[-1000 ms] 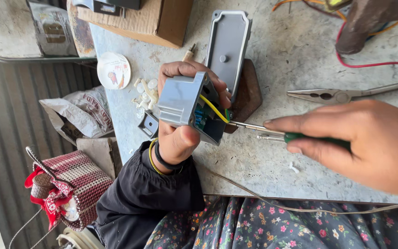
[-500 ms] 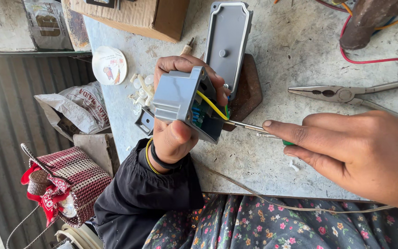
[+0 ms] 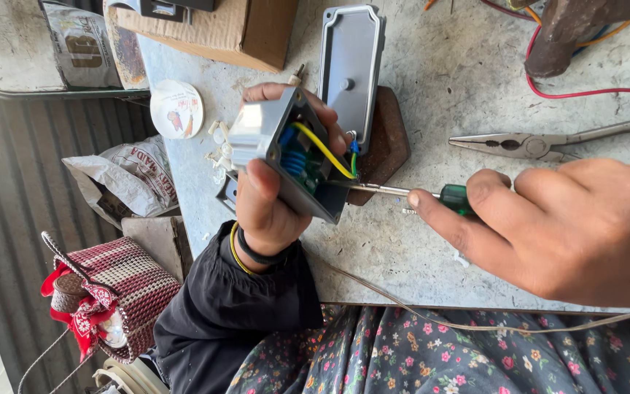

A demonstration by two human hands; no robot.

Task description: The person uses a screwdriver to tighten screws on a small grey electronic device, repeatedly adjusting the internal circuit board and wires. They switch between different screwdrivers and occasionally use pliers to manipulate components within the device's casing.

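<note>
Scanning from the left edge, I saw a checked red bag (image 3: 122, 292) hanging below the bench, a crumpled sack (image 3: 129, 175) above it at about twelve o'clock, and a round white disc (image 3: 176, 109) on the grey worktop (image 3: 432, 248). Next came my left hand (image 3: 275, 197), black sleeve (image 3: 235, 314) and bangles at the wrist, thumb and fingers clamped around a small grey box (image 3: 271, 138) held up off the bench with its open side turned toward three o'clock. Inside it I could see a blue part and a yellow wire (image 3: 322, 149) arching across the opening. Its grey lid (image 3: 351, 66) lay flat at one o'clock from the box, partly over a brown wooden block (image 3: 384, 142).

From the box, the screwdriver (image 3: 417, 193) lay at three o'clock, its long axis running nearly level, nine to three, the metal tip just inside the box's lower edge. My right hand (image 3: 563, 233) was closed on the green handle, forefinger stretched along it toward the shaft; the other fingers were curled together, their grip mostly hidden. Pliers (image 3: 534, 142) rested, well apart, at twelve o'clock from that hand, with a red wire (image 3: 585, 93) beyond.
</note>
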